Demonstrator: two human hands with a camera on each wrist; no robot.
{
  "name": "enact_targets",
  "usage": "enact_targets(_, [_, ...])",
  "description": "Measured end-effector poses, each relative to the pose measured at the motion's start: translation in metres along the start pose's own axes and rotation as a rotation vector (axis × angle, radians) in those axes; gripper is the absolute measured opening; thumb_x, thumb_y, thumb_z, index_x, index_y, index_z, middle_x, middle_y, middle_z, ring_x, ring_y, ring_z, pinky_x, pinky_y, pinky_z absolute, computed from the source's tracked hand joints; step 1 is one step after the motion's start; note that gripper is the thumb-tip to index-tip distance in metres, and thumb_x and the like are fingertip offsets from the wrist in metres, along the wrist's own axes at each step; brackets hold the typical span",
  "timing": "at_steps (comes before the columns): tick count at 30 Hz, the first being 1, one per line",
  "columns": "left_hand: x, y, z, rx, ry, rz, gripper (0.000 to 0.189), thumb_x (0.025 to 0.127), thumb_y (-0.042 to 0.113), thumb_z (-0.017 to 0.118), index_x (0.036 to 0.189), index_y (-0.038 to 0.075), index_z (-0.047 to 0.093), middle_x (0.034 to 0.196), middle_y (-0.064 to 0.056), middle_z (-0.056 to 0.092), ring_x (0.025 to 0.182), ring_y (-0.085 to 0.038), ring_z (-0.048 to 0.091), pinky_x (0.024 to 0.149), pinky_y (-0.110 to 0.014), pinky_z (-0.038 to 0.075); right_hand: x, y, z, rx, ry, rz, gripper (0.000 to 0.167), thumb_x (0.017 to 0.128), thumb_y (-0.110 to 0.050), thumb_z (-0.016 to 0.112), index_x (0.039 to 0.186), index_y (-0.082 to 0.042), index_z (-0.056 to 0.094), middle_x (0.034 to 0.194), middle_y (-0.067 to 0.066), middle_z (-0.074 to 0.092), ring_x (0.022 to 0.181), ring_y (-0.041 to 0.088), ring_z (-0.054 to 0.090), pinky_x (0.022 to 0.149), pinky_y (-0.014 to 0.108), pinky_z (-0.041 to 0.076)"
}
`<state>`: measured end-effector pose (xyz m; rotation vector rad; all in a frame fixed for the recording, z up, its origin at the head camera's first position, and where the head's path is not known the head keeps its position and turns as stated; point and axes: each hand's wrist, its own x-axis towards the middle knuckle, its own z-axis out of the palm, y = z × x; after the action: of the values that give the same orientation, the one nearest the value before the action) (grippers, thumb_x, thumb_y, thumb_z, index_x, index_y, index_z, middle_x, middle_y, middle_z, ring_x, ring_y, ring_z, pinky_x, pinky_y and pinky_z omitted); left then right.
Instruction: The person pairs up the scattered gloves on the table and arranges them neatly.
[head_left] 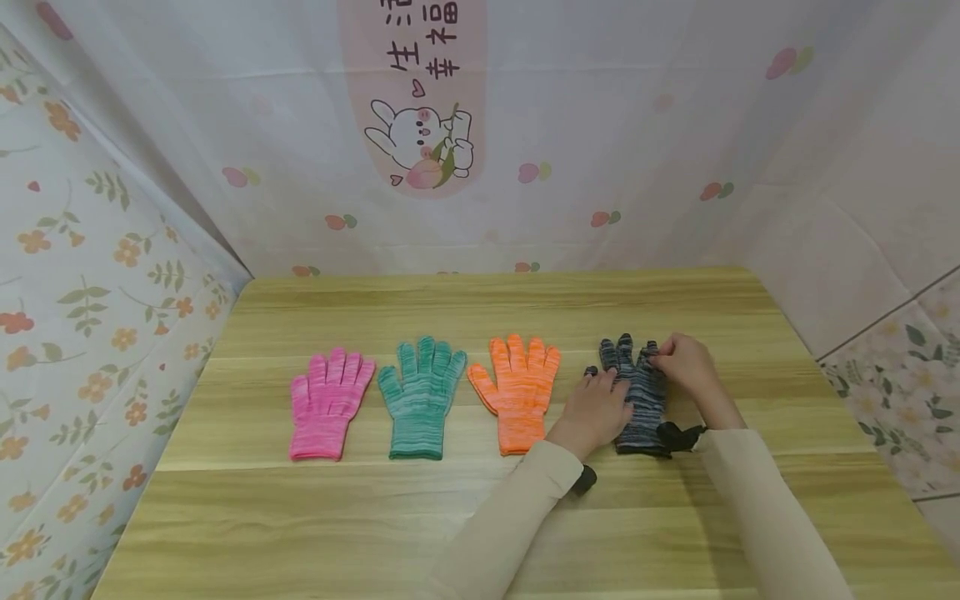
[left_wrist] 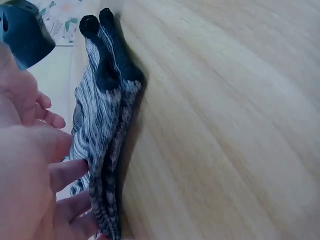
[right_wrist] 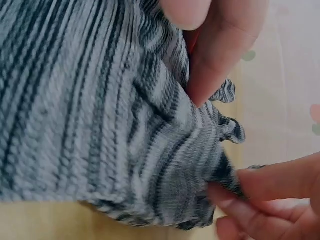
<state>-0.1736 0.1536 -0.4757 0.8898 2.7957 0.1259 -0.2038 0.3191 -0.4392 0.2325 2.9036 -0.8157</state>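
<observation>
A black-and-grey striped knit glove (head_left: 643,408) lies at the right of the row, fingers away from me, dark cuff toward me. My left hand (head_left: 595,412) rests on its left side with fingers extended, near the glove's thumb. In the left wrist view, the left hand's fingers (left_wrist: 72,175) touch the knit below the cuff. My right hand (head_left: 686,364) pinches one of the glove's fingers on its right side. The right wrist view shows that pinch by the right hand (right_wrist: 275,200), with creased striped fabric beside it.
An orange glove (head_left: 519,396), a green glove (head_left: 422,400) and a pink glove (head_left: 330,406) lie flat in a row to the left on the wooden table (head_left: 300,525). A patterned white curtain (head_left: 600,125) stands behind the table's far edge.
</observation>
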Motion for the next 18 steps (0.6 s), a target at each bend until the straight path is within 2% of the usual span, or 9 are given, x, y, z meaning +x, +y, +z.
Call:
enact_targets(2, [0.001, 0.002, 0.000, 0.010, 0.013, -0.022, 0.043, 0.099, 0.043, 0.032, 0.141, 0.032, 0.038, 0.149, 0.007, 0.033, 0.136, -0.008, 0.033, 0.112, -0.027, 0.027, -0.001, -0.002, -0.002, -0.045, -0.012, 0.011, 0.019, 0.086, -0.014, 0.059, 0.083, 0.003, 0.052, 0.077, 0.015, 0.056, 0.069, 0.027, 0.051, 0.073, 0.045, 0.040])
enact_targets(4, [0.002, 0.005, 0.000, 0.024, 0.028, -0.046, 0.043, 0.098, 0.045, 0.034, 0.140, 0.034, 0.039, 0.147, 0.008, 0.035, 0.135, -0.008, 0.035, 0.111, -0.027, 0.028, -0.001, -0.005, -0.003, -0.103, -0.030, 0.027, 0.019, 0.086, -0.016, 0.058, 0.080, 0.001, 0.052, 0.074, 0.013, 0.056, 0.069, 0.029, 0.051, 0.085, 0.056, 0.032])
enact_targets(7, [0.003, 0.010, 0.002, 0.061, 0.047, -0.077, 0.046, 0.095, 0.051, 0.038, 0.139, 0.038, 0.039, 0.145, 0.009, 0.036, 0.133, -0.008, 0.036, 0.111, -0.027, 0.028, 0.001, -0.006, -0.002, -0.174, -0.052, 0.045, 0.019, 0.088, -0.017, 0.057, 0.080, 0.000, 0.053, 0.075, 0.015, 0.058, 0.073, 0.032, 0.052, 0.089, 0.065, 0.021])
enact_targets(10, [0.004, 0.013, 0.005, 0.105, 0.049, -0.096, 0.050, 0.091, 0.057, 0.041, 0.139, 0.043, 0.037, 0.145, 0.008, 0.035, 0.133, -0.008, 0.035, 0.110, -0.027, 0.028, 0.006, -0.005, 0.001, -0.221, -0.077, 0.063, 0.022, 0.089, -0.018, 0.057, 0.087, 0.003, 0.056, 0.084, 0.021, 0.061, 0.082, 0.038, 0.054, 0.091, 0.067, 0.021])
enact_targets(12, [0.004, 0.014, 0.007, 0.135, 0.040, -0.101, 0.053, 0.089, 0.061, 0.040, 0.140, 0.046, 0.033, 0.145, 0.008, 0.033, 0.133, -0.008, 0.033, 0.111, -0.027, 0.026, 0.009, -0.002, 0.004, -0.226, -0.081, 0.072, 0.026, 0.089, -0.019, 0.056, 0.097, 0.006, 0.056, 0.096, 0.024, 0.062, 0.091, 0.042, 0.056, 0.094, 0.070, 0.018])
enact_targets(14, [0.004, 0.015, 0.009, 0.174, 0.020, -0.100, 0.055, 0.089, 0.064, 0.035, 0.141, 0.048, 0.028, 0.147, 0.007, 0.029, 0.135, -0.009, 0.030, 0.112, -0.028, 0.024, 0.011, 0.001, 0.006, -0.221, -0.076, 0.087, 0.029, 0.091, -0.019, 0.054, 0.102, 0.007, 0.053, 0.099, 0.025, 0.062, 0.093, 0.043, 0.055, 0.094, 0.068, 0.019])
enact_targets(18, [0.004, 0.016, 0.013, 0.230, -0.026, -0.096, 0.061, 0.085, 0.072, 0.024, 0.142, 0.053, 0.015, 0.152, 0.005, 0.019, 0.139, -0.011, 0.021, 0.114, -0.030, 0.018, 0.009, 0.009, 0.005, -0.148, 0.012, 0.082, 0.033, 0.093, -0.018, 0.047, 0.112, 0.010, 0.049, 0.103, 0.028, 0.060, 0.089, 0.042, 0.056, 0.084, 0.057, 0.034])
